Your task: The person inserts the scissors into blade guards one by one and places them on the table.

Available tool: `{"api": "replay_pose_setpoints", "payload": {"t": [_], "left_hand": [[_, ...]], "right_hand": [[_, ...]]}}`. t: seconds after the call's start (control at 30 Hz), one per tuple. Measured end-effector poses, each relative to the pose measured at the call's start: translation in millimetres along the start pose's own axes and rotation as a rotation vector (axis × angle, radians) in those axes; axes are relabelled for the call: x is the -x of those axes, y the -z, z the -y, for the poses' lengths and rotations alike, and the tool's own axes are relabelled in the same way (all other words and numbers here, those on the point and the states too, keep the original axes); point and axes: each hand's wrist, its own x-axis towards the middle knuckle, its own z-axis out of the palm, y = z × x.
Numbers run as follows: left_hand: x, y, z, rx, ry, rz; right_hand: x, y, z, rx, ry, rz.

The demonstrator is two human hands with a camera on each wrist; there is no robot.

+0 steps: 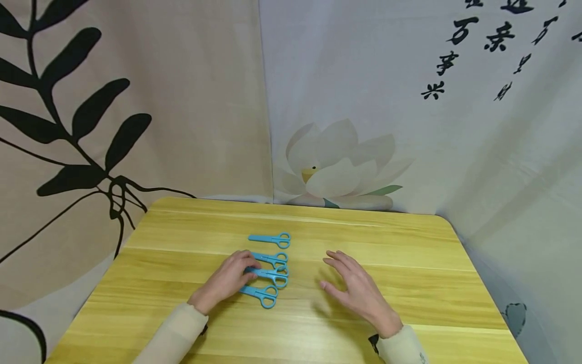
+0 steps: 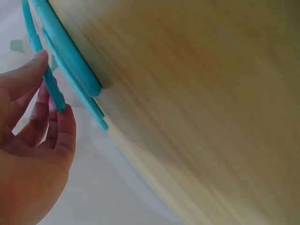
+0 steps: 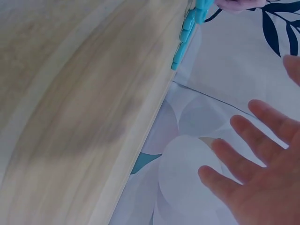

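Several pairs of blue scissors lie in a column on the wooden table [image 1: 345,323], their handle loops toward the right. My left hand [image 1: 229,278] pinches one pair of scissors [image 1: 277,276] by its blade end, between thumb and fingers. In the left wrist view those scissors [image 2: 55,91] are raised off the tabletop. Nearest me lies another pair [image 1: 265,294], just below the held one. Beyond are a pair [image 1: 275,259] partly hidden by my left fingers and the farthest pair [image 1: 273,239]. My right hand [image 1: 356,288] hovers to the right of them, fingers spread, holding nothing.
Behind the table's far edge hangs a pale cloth [image 1: 364,76] printed with a lotus and black characters. A beige cloth [image 1: 200,101] with black leaves hangs at the left. Bare wood [image 1: 418,253] stretches right of my right hand.
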Motion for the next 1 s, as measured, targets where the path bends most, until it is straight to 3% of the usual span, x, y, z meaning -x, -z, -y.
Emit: {"api": "replay_pose_setpoints", "payload": {"t": [0.17,0.47,0.73,1.0], "left_hand": [[-0.6,-0.3,3.9,-0.039,0.011,0.023],[2.5,2.4,9.7,-0.01,0.003,0.098],[2.6,4.0,11.3,0.01,-0.002,0.117],[7.3,7.7,11.1,0.027,0.036,0.136]], "right_hand": [[0.8,0.9,-1.0,0.012,-0.002,-0.006],[2.0,2.7,-1.5,0.011,-0.007,-0.013],[3.4,4.8,-4.6,0.005,-0.026,-0.01],[4.6,7.7,-10.8,0.011,-0.042,0.011]]}}
